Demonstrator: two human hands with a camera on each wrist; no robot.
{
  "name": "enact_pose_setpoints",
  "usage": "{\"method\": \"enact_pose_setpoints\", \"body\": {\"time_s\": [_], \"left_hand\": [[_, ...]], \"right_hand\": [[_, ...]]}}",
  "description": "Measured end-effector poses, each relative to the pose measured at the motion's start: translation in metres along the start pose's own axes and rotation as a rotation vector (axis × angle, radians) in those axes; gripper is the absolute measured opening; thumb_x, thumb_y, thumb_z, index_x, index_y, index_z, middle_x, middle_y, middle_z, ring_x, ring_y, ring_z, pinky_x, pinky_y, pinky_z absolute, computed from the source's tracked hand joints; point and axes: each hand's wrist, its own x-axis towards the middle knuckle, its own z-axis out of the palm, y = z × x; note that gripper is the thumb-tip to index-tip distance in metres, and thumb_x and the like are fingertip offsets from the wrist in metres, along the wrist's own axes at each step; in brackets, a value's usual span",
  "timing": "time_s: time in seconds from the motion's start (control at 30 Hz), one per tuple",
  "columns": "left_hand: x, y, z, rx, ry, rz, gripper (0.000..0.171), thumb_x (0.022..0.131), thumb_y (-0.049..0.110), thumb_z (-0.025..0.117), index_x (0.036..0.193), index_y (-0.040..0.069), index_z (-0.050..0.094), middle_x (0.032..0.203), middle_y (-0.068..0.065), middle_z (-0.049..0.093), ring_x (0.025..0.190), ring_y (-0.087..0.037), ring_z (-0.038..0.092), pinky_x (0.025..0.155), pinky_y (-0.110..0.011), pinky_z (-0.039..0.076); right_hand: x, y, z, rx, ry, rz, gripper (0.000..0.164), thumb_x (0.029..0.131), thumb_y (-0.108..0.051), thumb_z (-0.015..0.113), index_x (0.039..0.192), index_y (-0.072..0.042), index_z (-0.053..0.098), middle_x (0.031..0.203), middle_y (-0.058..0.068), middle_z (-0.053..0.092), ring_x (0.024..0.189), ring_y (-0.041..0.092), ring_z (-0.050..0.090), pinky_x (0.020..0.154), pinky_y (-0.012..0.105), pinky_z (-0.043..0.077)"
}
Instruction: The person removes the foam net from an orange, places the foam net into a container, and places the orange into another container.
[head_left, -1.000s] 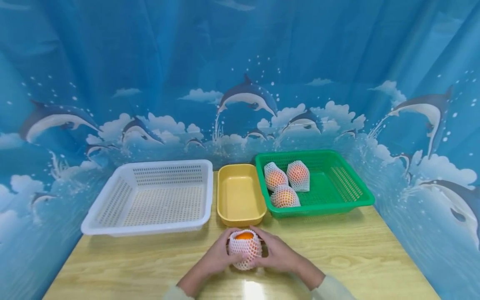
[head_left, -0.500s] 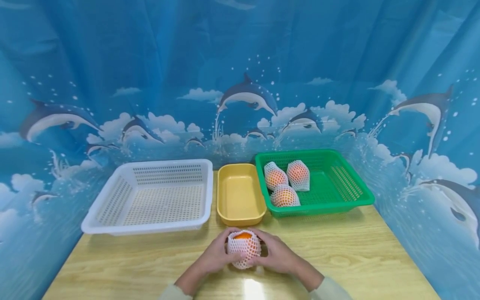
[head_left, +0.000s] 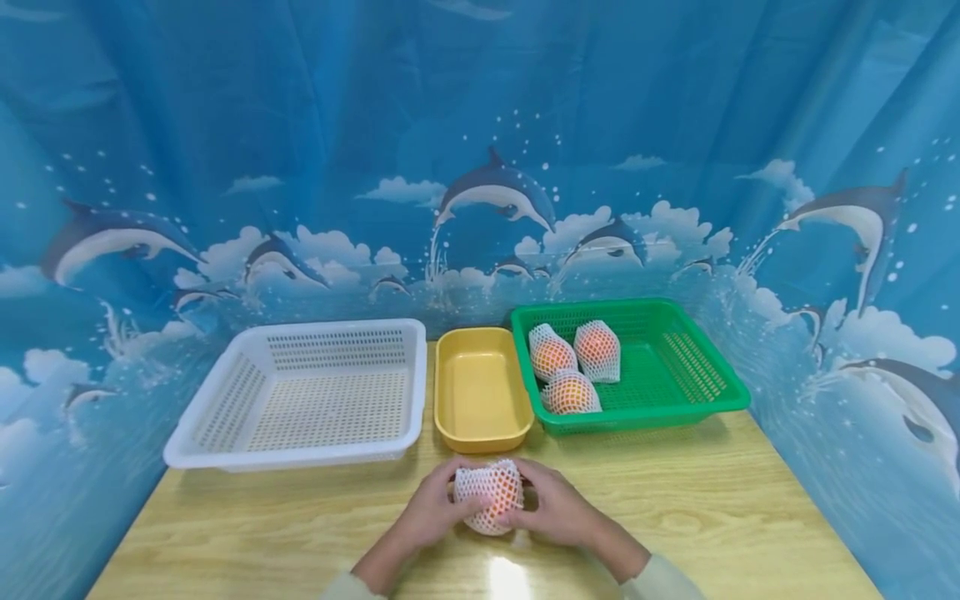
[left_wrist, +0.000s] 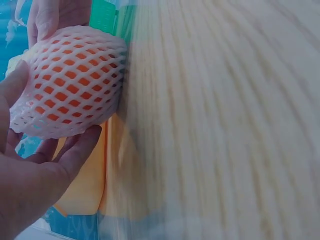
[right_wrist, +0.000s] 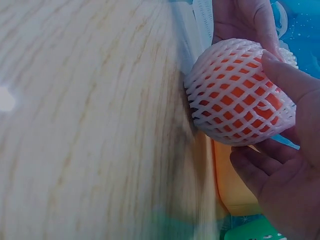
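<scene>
Netting now covers top of fruit

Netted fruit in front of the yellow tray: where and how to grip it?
Probably the rounded middle of the netted fruit, coming from left and right: that's its widest part, while the net's frilled top edge may just fold.

Here's the table, pale streaky wood, a patch of glare shining up front, and lined along its back: white basket on the left, yellow tray in the middle, green basket right beside it!
</scene>
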Motion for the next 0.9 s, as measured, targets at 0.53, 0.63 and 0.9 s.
{"method": "enact_pose_setpoints", "body": {"time_s": [0.53, 0.63, 0.9], "left_hand": [[0.000, 0.000, 0.010, 0.048, 0.182, 0.078, 0.021, 0.077, 0.029, 0.070, 0.092, 0.016, 0.062, 0.105, 0.001, 0.059, 0.098, -0.017, 0.056, 0.086, -0.025, 0.047], [0.001, -0.001, 0.012, 0.065, 0.224, 0.113, 0.018, 0.077, 0.023, 0.070, 0.091, 0.015, 0.063, 0.101, 0.002, 0.062, 0.093, -0.015, 0.058, 0.083, -0.025, 0.049], [0.003, -0.001, 0.017, 0.111, 0.352, 0.078, 0.013, 0.073, 0.013, 0.073, 0.080, 0.015, 0.062, 0.088, 0.001, 0.067, 0.079, -0.008, 0.060, 0.069, -0.021, 0.051]], "right_hand": [[0.004, -0.009, -0.005, -0.009, 0.021, -0.038, 0.068, 0.074, -0.045, 0.069, 0.131, -0.015, 0.045, 0.127, -0.004, 0.051, 0.109, 0.015, 0.053, 0.092, 0.040, 0.045], [0.005, -0.009, -0.004, -0.013, 0.020, -0.020, 0.075, 0.073, -0.047, 0.069, 0.134, -0.013, 0.042, 0.131, -0.002, 0.048, 0.113, 0.018, 0.050, 0.095, 0.042, 0.043], [0.006, -0.010, -0.002, -0.006, 0.015, 0.018, 0.083, 0.068, -0.050, 0.072, 0.137, -0.017, 0.039, 0.136, 0.000, 0.044, 0.122, 0.023, 0.042, 0.100, 0.048, 0.035]]}}
